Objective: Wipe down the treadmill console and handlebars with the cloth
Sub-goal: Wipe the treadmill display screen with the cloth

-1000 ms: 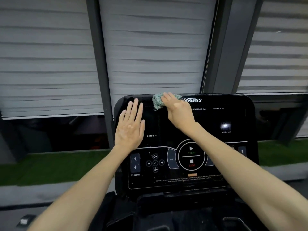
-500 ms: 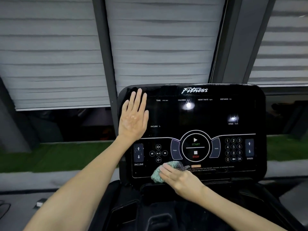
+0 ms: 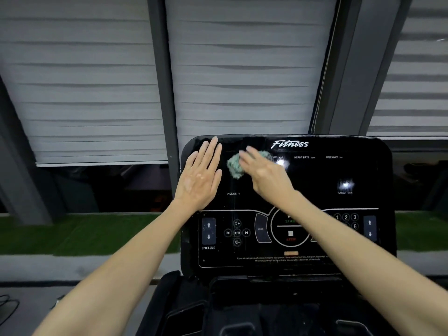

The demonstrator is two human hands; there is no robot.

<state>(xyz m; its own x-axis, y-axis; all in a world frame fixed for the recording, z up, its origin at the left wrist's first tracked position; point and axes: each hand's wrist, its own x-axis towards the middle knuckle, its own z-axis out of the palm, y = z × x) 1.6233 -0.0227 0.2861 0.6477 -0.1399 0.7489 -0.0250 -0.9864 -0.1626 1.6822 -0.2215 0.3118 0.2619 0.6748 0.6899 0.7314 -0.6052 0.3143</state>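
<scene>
The black glossy treadmill console (image 3: 315, 180) stands in front of me, with the word Fitness along its top and buttons across its lower half. My left hand (image 3: 201, 175) lies flat with straight fingers on the console's upper left corner. My right hand (image 3: 264, 173) presses a bunched pale green cloth (image 3: 234, 166) against the upper part of the console, just right of my left hand. The hand and cloth are motion-blurred. The handlebars are not in view.
Dark cup holders and a tray (image 3: 242, 309) sit below the console. Behind it hang grey window blinds (image 3: 242, 69) between dark frame posts (image 3: 161, 81). A strip of green turf (image 3: 84, 234) and a grey floor (image 3: 72, 270) lie to the left.
My right hand has swept the cloth from the console's bottom edge up to its upper part. My left hand stays flat on the upper left corner.
</scene>
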